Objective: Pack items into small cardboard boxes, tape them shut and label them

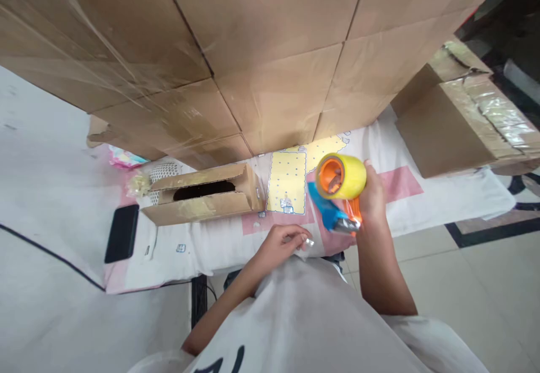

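My right hand (371, 196) grips a tape dispenser (340, 196), yellow roll up, blade end pointing left toward the small open box (202, 196). My left hand (280, 243), nearer the box, pinches a small clear piece (309, 242); box lies lengthwise, left of both.

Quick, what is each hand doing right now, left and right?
Left hand: fingers curled, pinching a small clear shiny piece at the fingertips.
Right hand: closed in a grip on the orange-and-blue tape dispenser with a yellow tape roll.
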A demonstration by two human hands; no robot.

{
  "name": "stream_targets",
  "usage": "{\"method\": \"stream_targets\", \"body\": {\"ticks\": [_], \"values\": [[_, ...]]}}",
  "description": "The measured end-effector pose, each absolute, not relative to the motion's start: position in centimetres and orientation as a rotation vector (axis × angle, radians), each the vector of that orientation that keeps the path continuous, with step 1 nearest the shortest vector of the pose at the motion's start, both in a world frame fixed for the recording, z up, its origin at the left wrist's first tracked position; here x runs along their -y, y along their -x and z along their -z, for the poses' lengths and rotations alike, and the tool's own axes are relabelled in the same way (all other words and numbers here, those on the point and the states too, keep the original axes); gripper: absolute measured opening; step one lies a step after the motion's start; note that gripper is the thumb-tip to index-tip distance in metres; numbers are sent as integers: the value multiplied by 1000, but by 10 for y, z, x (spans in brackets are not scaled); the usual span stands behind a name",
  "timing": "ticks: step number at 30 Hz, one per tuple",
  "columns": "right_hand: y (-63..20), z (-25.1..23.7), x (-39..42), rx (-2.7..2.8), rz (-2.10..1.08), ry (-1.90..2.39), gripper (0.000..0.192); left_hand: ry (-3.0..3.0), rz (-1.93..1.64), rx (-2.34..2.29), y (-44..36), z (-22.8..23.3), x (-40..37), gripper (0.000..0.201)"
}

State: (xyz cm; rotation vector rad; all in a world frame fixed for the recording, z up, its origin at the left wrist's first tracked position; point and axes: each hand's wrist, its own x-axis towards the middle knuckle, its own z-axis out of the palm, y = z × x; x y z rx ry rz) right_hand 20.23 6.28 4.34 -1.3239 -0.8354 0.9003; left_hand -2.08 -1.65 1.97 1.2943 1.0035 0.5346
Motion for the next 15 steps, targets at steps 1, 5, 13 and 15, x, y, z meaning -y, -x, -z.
{"method": "stream_targets", "body": {"ticks": [1,5,13,15], "values": [[-205,-41,-62,769,-879,1362,58,-1261,-570,-1031,25,-17,19,34],[-213,-23,-70,891,-834,1496,65,-1123,-750,-1082,33,-21,19,35],[-230,-54,-57,966,-296,1647,28,-1132,-819,-1172,52,-42,12,54],[-213,-73,-39,1191,-436,1613,23,-1182,-802,-1188,55,-49,14,65]]}}
